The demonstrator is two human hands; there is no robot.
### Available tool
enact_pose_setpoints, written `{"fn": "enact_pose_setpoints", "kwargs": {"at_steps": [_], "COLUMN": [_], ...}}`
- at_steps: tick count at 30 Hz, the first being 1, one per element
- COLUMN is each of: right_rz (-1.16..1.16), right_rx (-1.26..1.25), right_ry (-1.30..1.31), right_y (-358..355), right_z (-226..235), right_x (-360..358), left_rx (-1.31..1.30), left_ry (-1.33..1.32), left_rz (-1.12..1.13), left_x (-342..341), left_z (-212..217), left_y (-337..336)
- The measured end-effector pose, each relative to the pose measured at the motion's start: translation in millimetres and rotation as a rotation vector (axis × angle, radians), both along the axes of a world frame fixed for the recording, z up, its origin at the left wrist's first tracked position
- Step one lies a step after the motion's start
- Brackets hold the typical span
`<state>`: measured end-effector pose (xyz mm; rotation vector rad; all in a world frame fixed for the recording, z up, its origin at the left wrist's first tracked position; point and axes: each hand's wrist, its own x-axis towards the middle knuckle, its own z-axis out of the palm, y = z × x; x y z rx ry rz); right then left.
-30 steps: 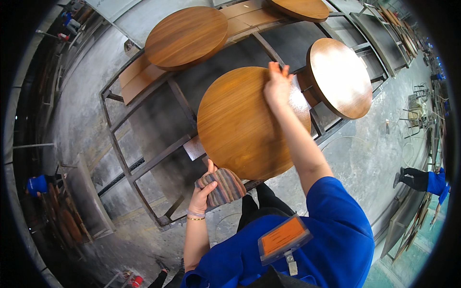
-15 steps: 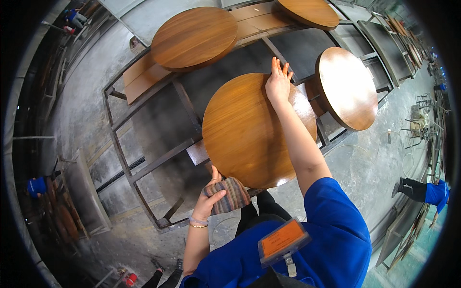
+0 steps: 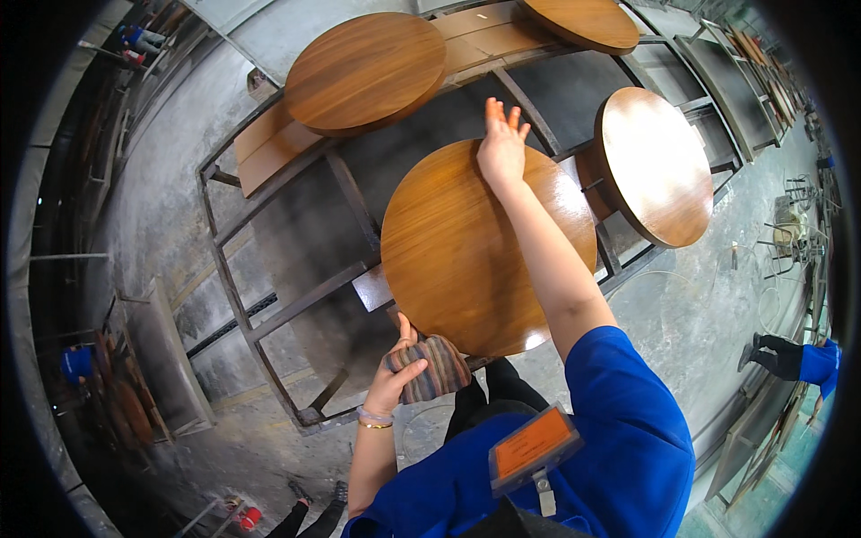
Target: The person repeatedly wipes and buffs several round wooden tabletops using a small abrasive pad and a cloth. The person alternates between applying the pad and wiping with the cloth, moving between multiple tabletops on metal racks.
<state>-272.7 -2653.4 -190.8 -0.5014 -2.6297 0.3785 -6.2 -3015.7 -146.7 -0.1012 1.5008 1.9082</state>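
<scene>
A round, glossy brown wooden tabletop lies in front of me on a dark metal frame. My right hand reaches across it to the far edge, fingers stretched out and apart, holding nothing. Whether its palm touches the wood I cannot tell. At the near left edge of the tabletop, my left hand grips a folded striped cloth in brown and grey tones. The cloth sits right beside the rim, and part of the left fingers is hidden behind it.
Another round wooden top rests on brown boards at the far left of the frame, with a further one at the far right. A shiny round top stands close on the right. A person in blue is at the right edge.
My right hand has slid leftward along the far edge of the tabletop. My left hand still holds the cloth in nearly the same place.
</scene>
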Motion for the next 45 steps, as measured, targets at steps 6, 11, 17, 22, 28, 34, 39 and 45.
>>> {"fn": "enact_pose_setpoints", "kwargs": {"at_steps": [6,11,17,22,28,34,39,45], "right_rz": [0.560,0.739,-0.066,0.351,0.913,-0.092,0.252,0.890], "right_rx": [0.155,-0.036,-0.229,-0.031,-0.135,-0.046,-0.094,-0.171], "right_ry": [-0.012,0.034,0.247,0.070,-0.189,-0.080,0.096,-0.096], "right_y": [-159,-157,64,-69,-163,64,-27,-167], "right_z": [-8,-7,7,-17,-13,7,-7,-10], "right_x": [38,64,63,118,153,133,156,203], "left_rx": [-0.018,-0.019,0.012,0.047,0.117,0.070,0.193,0.236], "left_ry": [-0.029,-0.077,-0.075,-0.122,-0.102,-0.170,-0.195,-0.207], "left_rz": [0.015,0.047,0.017,-0.052,-0.077,-0.062,-0.002,0.070], "left_x": [3,7,6,-4,-10,-14,-12,-13], "left_z": [-6,-9,-11,-15,-17,-16,-18,-37], "left_y": [-3,-4,-8,-11,-19,-26,-28,-41]}}
